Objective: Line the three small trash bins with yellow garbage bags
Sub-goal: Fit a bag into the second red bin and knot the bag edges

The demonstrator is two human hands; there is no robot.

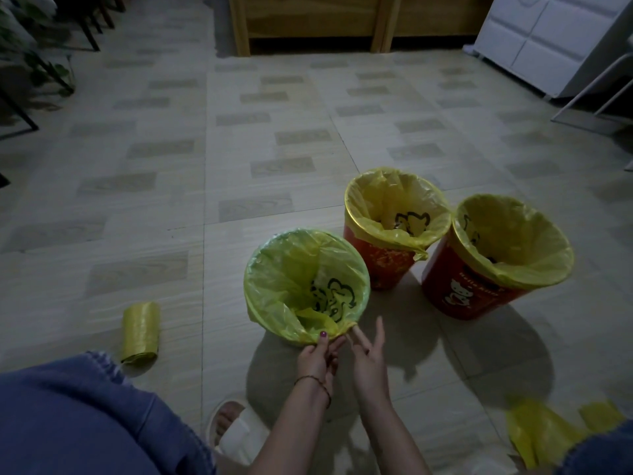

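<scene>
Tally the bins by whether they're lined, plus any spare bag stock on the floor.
Lined bins: 3 (near bin, middle bin, right bin)
Unlined bins: 0
Bag rolls: 1 (roll)
Loose yellow bag material: 1 patch (loose plastic)
Total: 5

The left hand pinches the near bin's bag edge.

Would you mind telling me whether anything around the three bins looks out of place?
Loose yellow plastic lies crumpled on the floor at lower right, apart from the bag roll at left. All three bins carry liners; the left hand pinches the nearest liner.
</scene>
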